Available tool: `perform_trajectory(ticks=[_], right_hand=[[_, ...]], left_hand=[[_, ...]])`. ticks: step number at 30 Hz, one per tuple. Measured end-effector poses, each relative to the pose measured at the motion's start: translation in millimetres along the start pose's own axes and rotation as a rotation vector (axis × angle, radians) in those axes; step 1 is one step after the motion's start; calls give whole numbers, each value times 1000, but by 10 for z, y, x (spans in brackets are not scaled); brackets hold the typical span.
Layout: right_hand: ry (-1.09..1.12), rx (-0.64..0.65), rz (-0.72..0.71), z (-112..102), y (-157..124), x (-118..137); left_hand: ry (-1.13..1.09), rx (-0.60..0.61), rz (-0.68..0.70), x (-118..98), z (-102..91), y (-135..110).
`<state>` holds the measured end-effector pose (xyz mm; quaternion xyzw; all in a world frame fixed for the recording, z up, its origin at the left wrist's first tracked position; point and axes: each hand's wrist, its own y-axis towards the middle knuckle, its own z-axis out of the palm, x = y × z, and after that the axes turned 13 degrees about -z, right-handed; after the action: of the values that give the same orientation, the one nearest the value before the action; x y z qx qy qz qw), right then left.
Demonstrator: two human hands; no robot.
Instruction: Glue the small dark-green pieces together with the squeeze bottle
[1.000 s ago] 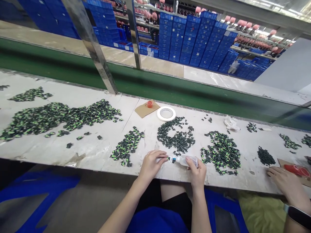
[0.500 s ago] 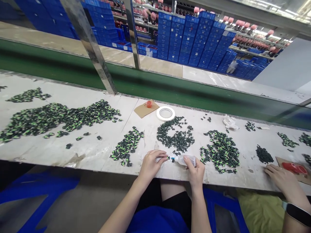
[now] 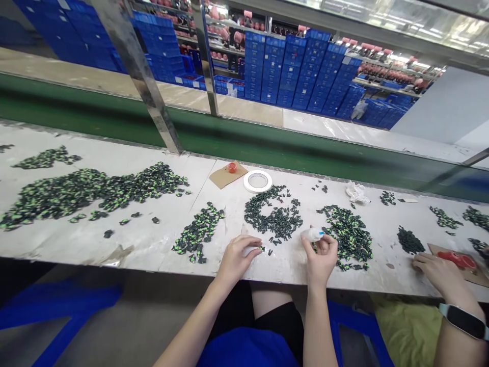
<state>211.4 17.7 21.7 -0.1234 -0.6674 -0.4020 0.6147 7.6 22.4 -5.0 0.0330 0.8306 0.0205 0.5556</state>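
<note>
My left hand (image 3: 240, 257) pinches a small black-and-green plastic part (image 3: 262, 248) between thumb and fingertips, low over the table's front edge. My right hand (image 3: 321, 257) is closed around a small whitish squeeze bottle (image 3: 312, 234) with a blue tip, which points to the right. A single small black piece (image 3: 270, 252) lies just right of my left fingertips. Beyond my hands spreads a pile of small black pieces (image 3: 280, 219). Heaps of black-and-green parts lie on either side, one at the left (image 3: 198, 229) and one at the right (image 3: 349, 237), close by my right hand.
A roll of white tape (image 3: 257, 181) and cardboard with a red-orange cup (image 3: 232, 167) stand at the back. Crumpled white paper (image 3: 357, 192) lies to the right. A co-worker's hand (image 3: 435, 267) rests beside a black pile (image 3: 410, 240). Larger heaps (image 3: 61, 191) cover the left.
My right hand has moved right, taking the bottle away from the part in my left hand. The bottle's blue tip has turned from left to right. My left hand keeps its pinch.
</note>
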Motion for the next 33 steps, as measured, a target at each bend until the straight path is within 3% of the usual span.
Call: perform_trajectory(ticks=[6,8,10,11,13,15,17,21,27,33], right_hand=[[-295,89,-20,22,116,-74],[-370,53,-195,-16,56,-45],[-440,82,-465,-58,-33,10],[-454,185,-583,-72,-79,41],[-424,532,-713,-73,-156,95],[-379,833,-715,-32,-200,124],[-382,946,-686,35,-211,125],[-445,985,-665,145,-206,90],[-305,806,-483,172,-324,113],[-172,765,-350,235,-445,170]], left_hand=[[93,-46,137,91,41,19],[84,-48,137,97,49,16],[51,-42,119,84,45,10],[27,-40,102,73,38,5],[-31,-48,46,46,21,-8],[-89,-71,-22,19,2,-22],[-131,-90,-73,-5,-12,-34],[-160,-93,-107,-42,-28,-37],[-149,-61,-38,-83,-39,-27],[-136,-53,15,-109,-43,-28]])
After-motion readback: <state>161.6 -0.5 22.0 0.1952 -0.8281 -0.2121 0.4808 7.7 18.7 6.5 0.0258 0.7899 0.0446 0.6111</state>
